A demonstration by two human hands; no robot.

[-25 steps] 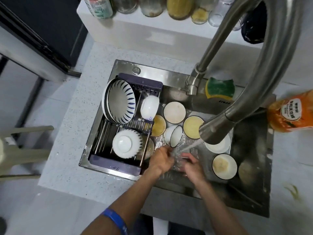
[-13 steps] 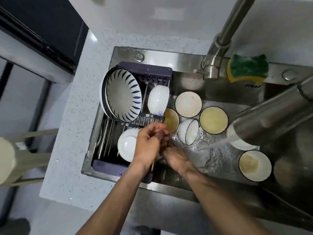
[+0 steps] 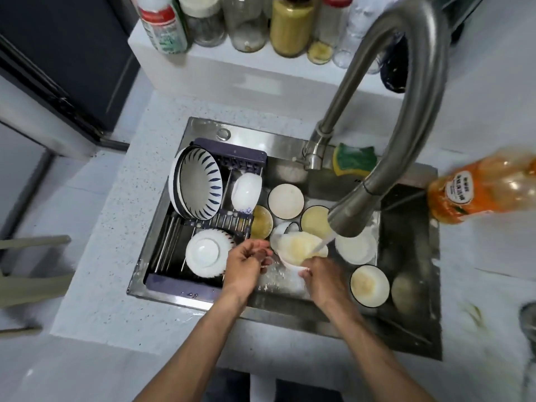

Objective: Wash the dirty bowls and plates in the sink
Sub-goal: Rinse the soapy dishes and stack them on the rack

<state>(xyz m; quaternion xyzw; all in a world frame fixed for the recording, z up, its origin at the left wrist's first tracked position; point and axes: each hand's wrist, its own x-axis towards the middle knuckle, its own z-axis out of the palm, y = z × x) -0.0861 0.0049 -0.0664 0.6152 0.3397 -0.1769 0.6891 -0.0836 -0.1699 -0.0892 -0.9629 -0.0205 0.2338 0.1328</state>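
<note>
Where half a second ago both hands met empty by the rack (image 3: 203,227), the right hand (image 3: 324,278) now grips a soiled bowl (image 3: 298,248) at its near rim, tilted under the tap's stream (image 3: 322,245), so a new wash has begun. The left hand (image 3: 246,262) hangs just left of it, fingers (image 3: 261,252) loosely curled and holding nothing. More dirty bowls wait in the sink (image 3: 406,250) beyond.
</note>
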